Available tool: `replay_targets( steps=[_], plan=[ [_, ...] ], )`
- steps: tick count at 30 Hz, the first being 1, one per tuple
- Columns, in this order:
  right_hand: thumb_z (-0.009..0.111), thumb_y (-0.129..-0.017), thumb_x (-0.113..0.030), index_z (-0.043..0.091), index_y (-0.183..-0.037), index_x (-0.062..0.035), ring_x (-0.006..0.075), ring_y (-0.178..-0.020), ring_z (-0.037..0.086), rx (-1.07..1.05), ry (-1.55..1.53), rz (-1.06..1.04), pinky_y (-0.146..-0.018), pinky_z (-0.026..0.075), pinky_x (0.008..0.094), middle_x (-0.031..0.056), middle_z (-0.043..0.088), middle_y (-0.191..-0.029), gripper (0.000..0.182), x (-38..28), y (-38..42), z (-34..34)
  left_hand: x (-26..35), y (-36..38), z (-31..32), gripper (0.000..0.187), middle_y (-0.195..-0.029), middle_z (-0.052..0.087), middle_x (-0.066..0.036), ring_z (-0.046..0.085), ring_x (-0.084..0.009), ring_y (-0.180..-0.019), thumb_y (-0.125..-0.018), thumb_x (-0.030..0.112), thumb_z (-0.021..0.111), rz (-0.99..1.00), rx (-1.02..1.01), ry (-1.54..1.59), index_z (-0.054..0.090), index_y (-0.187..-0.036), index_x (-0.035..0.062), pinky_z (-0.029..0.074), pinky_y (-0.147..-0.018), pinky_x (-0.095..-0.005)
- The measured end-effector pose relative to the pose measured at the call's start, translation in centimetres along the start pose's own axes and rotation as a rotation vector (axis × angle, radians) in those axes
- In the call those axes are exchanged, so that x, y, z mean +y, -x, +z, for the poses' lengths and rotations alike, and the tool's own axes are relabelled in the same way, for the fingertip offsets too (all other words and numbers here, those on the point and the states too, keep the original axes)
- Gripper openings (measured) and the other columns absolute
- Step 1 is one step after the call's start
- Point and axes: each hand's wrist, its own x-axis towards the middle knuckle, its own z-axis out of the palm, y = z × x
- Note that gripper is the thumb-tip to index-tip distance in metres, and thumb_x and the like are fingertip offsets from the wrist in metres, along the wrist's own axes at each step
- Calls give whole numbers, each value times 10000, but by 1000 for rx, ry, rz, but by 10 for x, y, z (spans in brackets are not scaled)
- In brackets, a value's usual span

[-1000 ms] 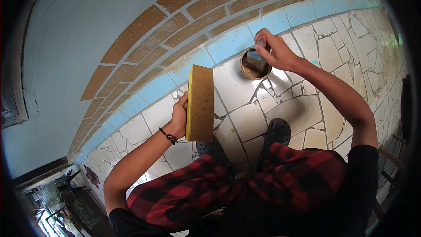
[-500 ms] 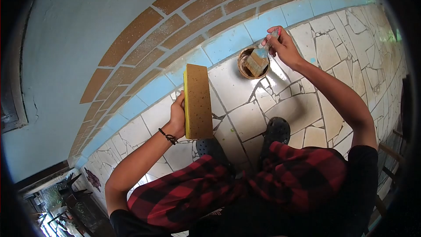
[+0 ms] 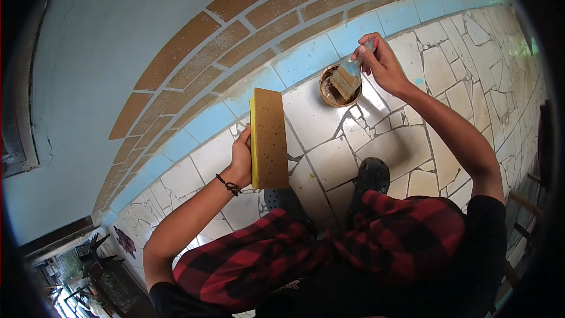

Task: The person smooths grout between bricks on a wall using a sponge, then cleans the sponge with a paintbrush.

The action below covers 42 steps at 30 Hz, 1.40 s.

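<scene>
A flat brown speckled board with a yellow edge (image 3: 271,138) is held upright by my left hand (image 3: 241,156), whose fingers go behind its left side. My right hand (image 3: 382,65) grips a wide paintbrush (image 3: 346,81) by its handle. The bristles are over the mouth of a small round pot (image 3: 324,95) on the floor, angled down to the left. Inside the pot is something brownish, partly hidden by the brush.
Cracked-pattern pale tiles (image 3: 329,162) cover the floor. Light blue tiles (image 3: 306,59) run along the foot of a wall with painted brown bricks (image 3: 276,29). Two dark clogs (image 3: 374,174) are below the pot. Dark furniture (image 3: 112,277) stands at the lower left.
The brush has lifted and turned slightly in my right hand, showing more of the pot's inside. The board has shifted a little to the right with my left hand.
</scene>
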Motion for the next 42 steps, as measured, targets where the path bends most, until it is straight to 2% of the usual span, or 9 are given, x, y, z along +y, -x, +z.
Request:
replay_targets(
  steps=[7, 10, 13, 16, 19, 25, 28, 37, 42],
  plan=[
    [491, -1120, -264, 488, -1235, -84, 79, -782, 549, -22, -10, 41, -692, 485, 259, 33, 667, -990, 213, -3, 5, -8, -1, -3, -2, 639, -1124, 714, -127, 702, -255, -960, -1105, 529, 250, 12, 24, 4, 617, -1334, 59, 581, -851, -413],
    [515, -1110, -258, 503, -1238, -72, 109, -789, 591, -47, 51, -78, -705, 492, 283, 54, 672, -965, 226, 0, 7, -3, -2, -3, -2, 633, -1121, 714, -127, 703, -253, -956, -1106, 525, 252, 13, 19, 14, 620, -1330, 60, 582, -848, -414],
    [548, -1093, -252, 520, -1222, -57, 135, -803, 624, -134, 295, -198, -709, 493, 306, 82, 675, -928, 236, 0, 8, -1, -1, 0, 1, 626, -1121, 715, -125, 703, -250, -952, -1106, 517, 254, 9, 27, 4, 621, -1329, 62, 582, -846, -414],
    [580, -1076, -251, 527, -1207, -45, 144, -806, 638, -142, 338, -223, -696, 486, 315, 105, 672, -898, 250, -2, 4, 4, 0, 1, 1, 618, -1125, 715, -123, 703, -248, -952, -1106, 508, 259, 3, 27, -2, 621, -1331, 61, 583, -848, -415],
    [578, -1079, -253, 528, -1199, -47, 127, -763, 621, -94, 290, -128, -674, 489, 298, 92, 679, -909, 244, -7, 0, 4, -2, 0, -2, 614, -1128, 715, -122, 702, -247, -957, -1107, 506, 262, 7, 14, 4, 619, -1333, 61, 583, -850, -415],
    [540, -1102, -321, 540, -1187, -64, 84, -697, 568, -7, -30, 83, -631, 502, 262, 72, 686, -975, 271, 12, -6, -1, -1, 7, 2, 615, -1139, 713, -118, 698, -248, -974, -1110, 509, 258, 2, -7, -6, 615, -1341, 64, 579, -863, -417],
    [527, -1106, -367, 541, -1177, -59, 94, -693, 573, 85, -154, 185, -615, 500, 272, 88, 686, -998, 317, 17, -3, -4, -2, 6, 1, 622, -1145, 712, -117, 697, -251, -978, -1109, 520, 257, 9, 0, -1, 614, -1345, 68, 577, -872, -422],
    [572, -1078, -426, 511, -1047, -55, 117, -618, 546, 331, -479, 393, -576, 492, 291, 118, 688, -927, 378, 35, -2, -14, -5, -5, -4, 657, -1162, 706, -126, 697, -250, -991, -1103, 564, 260, -26, -16, -22, 603, -1364, 68, 576, -879, -424],
    [556, -1072, -488, 509, -997, -89, 98, -635, 491, 409, -592, 510, -573, 447, 264, 91, 643, -908, 409, 46, 5, -10, 4, -18, 7, 677, -1178, 705, -130, 700, -241, -1018, -1104, 589, 257, -53, -89, -78, 601, -1370, 69, 578, -900, -417]
  ],
)
